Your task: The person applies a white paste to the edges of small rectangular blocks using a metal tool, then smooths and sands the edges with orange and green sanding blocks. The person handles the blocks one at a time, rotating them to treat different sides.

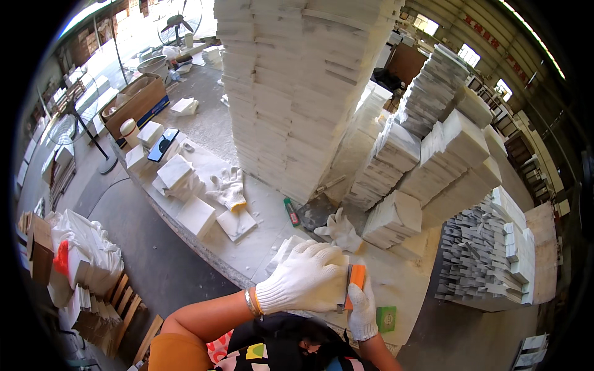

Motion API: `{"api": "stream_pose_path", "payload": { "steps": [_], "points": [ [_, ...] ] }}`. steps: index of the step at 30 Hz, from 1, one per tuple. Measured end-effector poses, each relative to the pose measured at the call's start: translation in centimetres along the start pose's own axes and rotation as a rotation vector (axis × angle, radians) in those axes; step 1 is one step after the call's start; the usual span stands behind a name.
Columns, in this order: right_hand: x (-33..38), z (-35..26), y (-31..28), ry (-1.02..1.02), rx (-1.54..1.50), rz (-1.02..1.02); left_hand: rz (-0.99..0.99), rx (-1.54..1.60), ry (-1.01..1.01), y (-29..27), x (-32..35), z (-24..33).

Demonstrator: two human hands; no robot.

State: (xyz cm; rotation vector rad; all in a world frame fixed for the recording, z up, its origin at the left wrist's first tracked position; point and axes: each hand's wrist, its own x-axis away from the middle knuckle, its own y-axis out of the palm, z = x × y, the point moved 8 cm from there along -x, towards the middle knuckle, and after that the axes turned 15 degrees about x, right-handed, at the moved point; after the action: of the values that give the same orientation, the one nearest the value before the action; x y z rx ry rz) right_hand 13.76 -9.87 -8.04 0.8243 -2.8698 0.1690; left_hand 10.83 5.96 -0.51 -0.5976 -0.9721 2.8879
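Both my hands wear white knit gloves at the near edge of a dusty white workbench (260, 247). My left hand (306, 278) lies curled over a white stone piece, pressing it down. My right hand (362, 306) grips an orange block (357, 278) held upright against the right side of that piece. A thin grey blade or strip shows between the two hands. The stone piece is mostly hidden under my left glove.
A tall stack of white slabs (291, 93) stands at the bench's far side, with more stacks (445, 148) to the right. Loose gloves (228, 188) (339, 230), small white blocks (197, 216), a green marker (291, 212) and a green pad (386, 318) lie around. A cardboard box (133, 102) sits far left.
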Motion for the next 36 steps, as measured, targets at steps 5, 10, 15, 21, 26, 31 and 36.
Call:
{"api": "stream_pose_path", "payload": {
  "steps": [5, 10, 15, 21, 26, 31, 36],
  "points": [
    [3.6, -3.7, 0.1, -0.023, 0.036, -0.005, 0.052, 0.001, 0.094, -1.6, 0.0, 1.7],
    [0.5, 0.5, -1.1, -0.023, 0.097, -0.038, 0.056, -0.043, 0.065, -1.7, -0.7, 2.9],
    [1.3, -1.3, -0.7, 0.011, 0.022, -0.005, 0.039, -0.029, 0.079, -0.8, -0.7, 1.7],
    [1.6, -0.3, -1.5, -0.122, 0.167, 0.012, 0.022, -0.039, 0.049, 0.1, -0.8, 1.7],
    [-0.3, 1.0, -3.2, -0.023, 0.020, 0.063, -0.034, -0.026, 0.069, 1.6, -2.5, 0.7],
    [1.4, -0.4, -2.9, -0.163, 0.166, -0.024, -0.038, -0.044, 0.019, 2.8, -1.8, -0.6],
    [-2.6, 4.2, -4.8, 0.001, 0.065, 0.020, -0.059, -0.030, 0.024, 3.7, -3.5, -0.2]
  ]
}}
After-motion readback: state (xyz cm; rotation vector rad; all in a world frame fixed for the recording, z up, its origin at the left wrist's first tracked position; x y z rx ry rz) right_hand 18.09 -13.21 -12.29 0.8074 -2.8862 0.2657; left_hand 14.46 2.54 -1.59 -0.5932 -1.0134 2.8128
